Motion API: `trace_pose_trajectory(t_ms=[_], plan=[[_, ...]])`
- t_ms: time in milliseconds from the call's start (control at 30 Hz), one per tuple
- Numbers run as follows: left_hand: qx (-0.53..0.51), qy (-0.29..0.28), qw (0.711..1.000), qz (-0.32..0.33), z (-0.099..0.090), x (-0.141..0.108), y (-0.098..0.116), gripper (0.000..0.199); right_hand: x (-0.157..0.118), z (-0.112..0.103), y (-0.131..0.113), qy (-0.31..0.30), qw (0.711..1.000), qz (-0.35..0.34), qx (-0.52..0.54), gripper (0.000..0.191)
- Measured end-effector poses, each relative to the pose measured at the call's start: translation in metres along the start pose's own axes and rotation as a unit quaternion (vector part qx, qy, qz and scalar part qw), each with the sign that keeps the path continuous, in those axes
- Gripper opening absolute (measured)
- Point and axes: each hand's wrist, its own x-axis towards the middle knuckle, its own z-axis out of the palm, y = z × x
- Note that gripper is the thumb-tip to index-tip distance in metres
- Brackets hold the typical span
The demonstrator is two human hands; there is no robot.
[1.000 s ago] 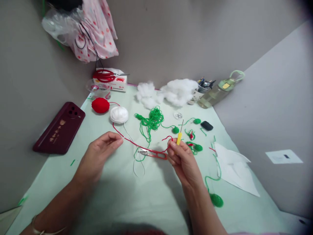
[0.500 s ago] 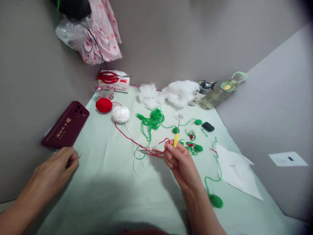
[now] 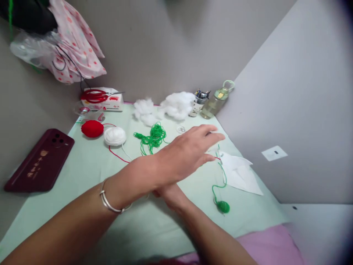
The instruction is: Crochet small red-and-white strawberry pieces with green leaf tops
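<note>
Pale green cloth [image 3: 85, 165], head view: side edges converge toward grey wall [image 3: 132, 44]; surface shows between phone [image 3: 40, 162] and white ball [image 3: 115, 137]
Left hand [image 3: 187, 149]: fingers spread, near white sheet [image 3: 239, 173]; wrist lies across the right
Right hand [image 3: 168, 193]: mostly hidden, grip cannot be told
Red strand [image 3: 117, 154]: thin, from white ball's underside to behind left wrist
Stuffing [image 3: 178, 106]: fluffy, along back edge
Green yarn [image 3: 156, 135]: tangled loops
Red ball [image 3: 92, 129]: oval, wound

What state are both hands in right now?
Left hand: open, nothing visibly held.
Right hand: mostly hidden from view; open, closed or holding cannot be told.
</note>
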Motion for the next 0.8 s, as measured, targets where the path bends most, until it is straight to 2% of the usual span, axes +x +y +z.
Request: trace_pose_trajectory(t_ms=[33, 100, 200, 233, 267, 300, 333, 433, 500, 600, 733, 800], plan=[[-0.002, 0.003, 1.0, 0.002, 0.001, 0.008, -0.002, 0.023, 0.0, -0.003, -0.002, 0.004, 1.0, 0.002, -0.001, 0.028], [0.011, 0.059, 0.998, -0.013, -0.011, 0.005, -0.006, 0.014, 0.0, -0.011, -0.006, 0.006, 1.0, 0.013, 0.017, 0.027], [0.04, 0.203, 0.972, -0.113, -0.045, -0.031, -0.014, 0.025, -0.002, -0.021, -0.013, 0.01, 0.997, 0.017, 0.073, 0.029], [0.029, 0.227, 0.961, -0.159, -0.055, -0.046, -0.018, 0.025, -0.002, -0.024, -0.015, 0.014, 0.996, 0.013, 0.089, 0.029], [0.008, 0.227, 0.952, -0.203, -0.063, -0.062, -0.023, 0.023, -0.003, -0.025, -0.016, 0.007, 0.995, 0.01, 0.098, 0.029], [-0.012, 0.207, 0.947, -0.246, -0.067, -0.077, -0.028, 0.017, -0.003, -0.026, -0.017, 0.001, 0.995, 0.006, 0.103, 0.029], [-0.035, 0.162, 0.942, -0.291, -0.069, -0.091, -0.033, 0.014, -0.004, -0.026, -0.018, -0.004, 0.995, 0.005, 0.103, 0.03], [-0.139, 0.058, 0.911, -0.383, -0.058, -0.12, -0.049, 0.022, -0.003, -0.025, -0.017, -0.013, 0.996, 0.008, 0.093, 0.03], [-0.217, 0.03, 0.892, -0.396, -0.046, -0.13, -0.057, 0.026, -0.002, -0.025, -0.016, -0.023, 0.997, 0.012, 0.076, 0.031], [-0.255, 0.035, 0.884, -0.392, -0.035, -0.135, -0.064, 0.026, -0.001, -0.026, -0.014, -0.046, 0.998, 0.02, 0.046, 0.032], [-0.288, 0.014, 0.875, -0.39, -0.034, -0.137, -0.063, 0.015, 0.0, -0.027, -0.013, -0.055, 0.997, 0.022, 0.039, 0.034], [-0.297, 0.0, 0.869, -0.396, -0.035, -0.138, -0.062, 0.015, 0.002, -0.028, -0.013, -0.039, 0.998, 0.018, 0.042, 0.034]])
